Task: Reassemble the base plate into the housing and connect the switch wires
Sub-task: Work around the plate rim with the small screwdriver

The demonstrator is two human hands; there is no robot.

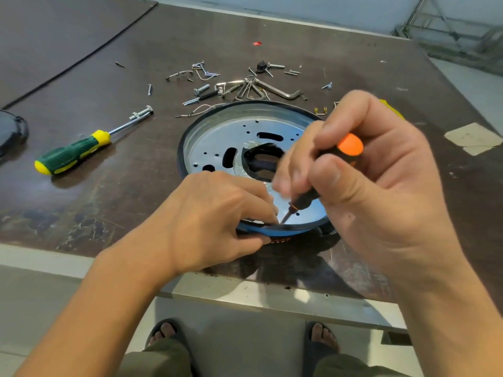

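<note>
location. the base plate (pixel 217 142), a bright metal disc with slots, small holes and a large central opening, sits inside the round housing (pixel 181 148) at the centre of the frame, on the dark counter (pixel 109 104) close to its near edge. the housing shows a black rim and a blue band (pixel 275 230) on the near side.

grip state. the left hand (pixel 215 219) has its grip clamped on the near housing rim, fingers on top and thumb against the side wall. the right hand (pixel 375 186) has its grip closed round a small screwdriver (pixel 351 146) with a black handle and orange cap. the tip meets the plate edge just beside the left fingertips.

handling. the plate appears to be thin, stiff sheet metal: light, slippery and probably sharp at the slots. take hold at the outer edge or the housing rim, not through the openings. the housing may turn on the counter, so hold it down while driving. a thin wire (pixel 196 111) lies just behind the housing, upper centre. it looks soft and easily kinked, so handle it near its end.

markings. orange lettering (pixel 280 240) sits on the black side wall below the blue band. it is partly covered and cannot be read. no brand is legible on the small screwdriver or on the green screwdriver (pixel 73 152) at the left.
</note>
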